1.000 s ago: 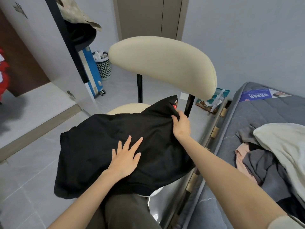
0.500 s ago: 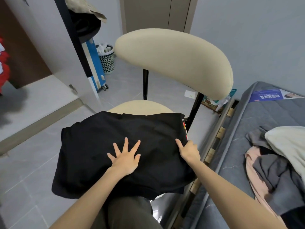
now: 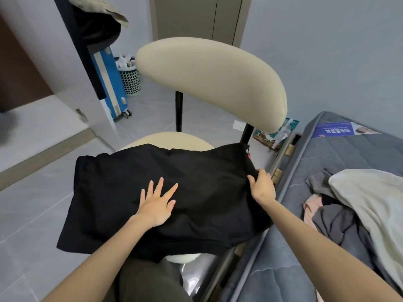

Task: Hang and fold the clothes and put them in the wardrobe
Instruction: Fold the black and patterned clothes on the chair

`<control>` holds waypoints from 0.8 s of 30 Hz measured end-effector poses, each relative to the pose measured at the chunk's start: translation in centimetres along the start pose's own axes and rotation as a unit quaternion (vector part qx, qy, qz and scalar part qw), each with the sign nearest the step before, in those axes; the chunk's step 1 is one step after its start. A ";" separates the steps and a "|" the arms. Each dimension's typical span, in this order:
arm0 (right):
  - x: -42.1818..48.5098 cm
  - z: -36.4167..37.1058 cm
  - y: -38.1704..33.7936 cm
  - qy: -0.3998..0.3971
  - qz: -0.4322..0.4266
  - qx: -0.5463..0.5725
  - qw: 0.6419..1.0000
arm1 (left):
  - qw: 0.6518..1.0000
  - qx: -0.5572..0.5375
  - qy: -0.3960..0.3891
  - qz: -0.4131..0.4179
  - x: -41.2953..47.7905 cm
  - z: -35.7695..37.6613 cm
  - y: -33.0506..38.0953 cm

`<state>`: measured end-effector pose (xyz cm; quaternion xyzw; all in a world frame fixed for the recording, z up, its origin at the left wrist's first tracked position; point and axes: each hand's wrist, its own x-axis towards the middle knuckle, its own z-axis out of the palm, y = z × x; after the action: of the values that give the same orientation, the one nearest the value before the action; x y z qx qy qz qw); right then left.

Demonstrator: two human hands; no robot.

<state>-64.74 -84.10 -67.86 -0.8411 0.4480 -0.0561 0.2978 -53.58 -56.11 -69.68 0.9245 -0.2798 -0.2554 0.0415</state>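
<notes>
Cream chair carries a black shirt mid-fold: left hand presses flat, right hand pinches its edge; folding over looks next.

a cream padded chair on black posts stands on the grey tiled floor, with a blue wheeled suitcase just beside a perforated bin behind it and a grey mattress bearing a blue label at right.
</notes>
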 end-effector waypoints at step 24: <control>-7.8 11.3 -18.5 -0.157 -0.346 -0.061 0.923 | 0.840 -0.402 0.267 -0.249 -0.7 -4.9 -14.1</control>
<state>-51.92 -65.08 -65.57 -0.9582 0.0794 0.0047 0.2747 -44.65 -44.19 -68.22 0.8975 0.1087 -0.0905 0.4178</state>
